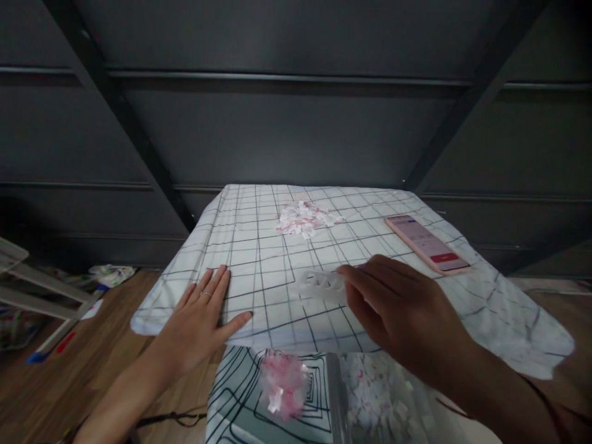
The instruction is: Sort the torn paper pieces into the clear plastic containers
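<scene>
One hand lies flat, and the other pinches a small see-through piece.
From where I stand, the left hand [197,317] is spread wide on the checked cloth [259,277], near its front edge, with a ring on one finger. The right hand [398,308] has its thumb and fingers squeezed on one end of the see-through piece [319,285], over the front middle of the cloth; I can't tell if the piece touches it. Farther back sits a loose pile of white and pink bits [303,219]. A pink phone [428,243] lies to the right, its screen lit. Down in front, below the cloth's edge, a fluffy pink clump [283,382] is beside a clear tub [333,394] of pale scraps [370,388].
</scene>
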{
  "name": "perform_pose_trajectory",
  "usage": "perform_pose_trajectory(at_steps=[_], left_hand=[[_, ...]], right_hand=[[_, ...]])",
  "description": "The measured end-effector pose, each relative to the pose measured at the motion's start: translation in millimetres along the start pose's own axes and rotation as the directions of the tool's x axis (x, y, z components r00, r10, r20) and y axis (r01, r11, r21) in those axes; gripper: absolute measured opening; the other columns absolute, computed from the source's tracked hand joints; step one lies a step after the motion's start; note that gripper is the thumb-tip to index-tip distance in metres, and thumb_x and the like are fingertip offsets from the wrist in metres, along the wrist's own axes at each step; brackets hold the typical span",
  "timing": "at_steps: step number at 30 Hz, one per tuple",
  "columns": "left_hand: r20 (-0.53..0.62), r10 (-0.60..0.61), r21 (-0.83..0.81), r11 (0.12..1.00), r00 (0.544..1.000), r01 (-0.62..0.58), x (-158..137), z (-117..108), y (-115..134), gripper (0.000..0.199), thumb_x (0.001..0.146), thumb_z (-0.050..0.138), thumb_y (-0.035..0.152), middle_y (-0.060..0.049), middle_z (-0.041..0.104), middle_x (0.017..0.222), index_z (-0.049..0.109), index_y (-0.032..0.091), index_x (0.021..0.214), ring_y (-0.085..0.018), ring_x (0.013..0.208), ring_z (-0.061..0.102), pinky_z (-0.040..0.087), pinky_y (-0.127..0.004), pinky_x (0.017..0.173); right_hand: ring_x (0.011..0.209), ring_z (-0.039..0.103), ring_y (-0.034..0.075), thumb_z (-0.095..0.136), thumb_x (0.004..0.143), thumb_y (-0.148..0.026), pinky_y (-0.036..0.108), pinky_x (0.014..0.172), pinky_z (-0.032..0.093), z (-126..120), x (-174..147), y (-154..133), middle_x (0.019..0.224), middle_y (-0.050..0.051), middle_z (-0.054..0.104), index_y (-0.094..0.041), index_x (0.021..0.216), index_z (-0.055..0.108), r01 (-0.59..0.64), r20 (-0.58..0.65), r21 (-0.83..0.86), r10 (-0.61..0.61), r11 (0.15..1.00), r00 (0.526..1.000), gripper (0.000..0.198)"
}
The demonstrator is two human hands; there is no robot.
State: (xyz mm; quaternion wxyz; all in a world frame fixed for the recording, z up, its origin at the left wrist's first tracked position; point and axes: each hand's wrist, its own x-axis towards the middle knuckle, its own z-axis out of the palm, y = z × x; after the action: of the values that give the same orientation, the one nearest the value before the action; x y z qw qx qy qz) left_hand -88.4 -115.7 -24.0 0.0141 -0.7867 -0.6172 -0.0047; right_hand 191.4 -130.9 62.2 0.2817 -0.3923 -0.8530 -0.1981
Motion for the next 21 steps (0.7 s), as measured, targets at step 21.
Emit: perform_pose_trajectory(at_steps=[21], left_hand=[[0.062, -0.117, -0.062, 0.991, 0.991, 0.121, 2.7, -10.5, 7.0, 0.078, 0.083, 0.028, 0.063, -0.014, 0.024, 0.145, 0.027, 0.01, 0.14, -0.035, 0.132, 0.02, 0.026, -0.051, 0.101]], right_hand=[[0.053, 0.052, 0.014, 0.041, 0.084, -0.016, 0.027, 0.048, 0.04, -11.2, 11.2, 23.7, 0.058, 0.002, 0.059, -0.016, 0.075, 0.061, 0.01, -0.048, -0.052, -0.013, 0.999, 0.999, 0.022]])
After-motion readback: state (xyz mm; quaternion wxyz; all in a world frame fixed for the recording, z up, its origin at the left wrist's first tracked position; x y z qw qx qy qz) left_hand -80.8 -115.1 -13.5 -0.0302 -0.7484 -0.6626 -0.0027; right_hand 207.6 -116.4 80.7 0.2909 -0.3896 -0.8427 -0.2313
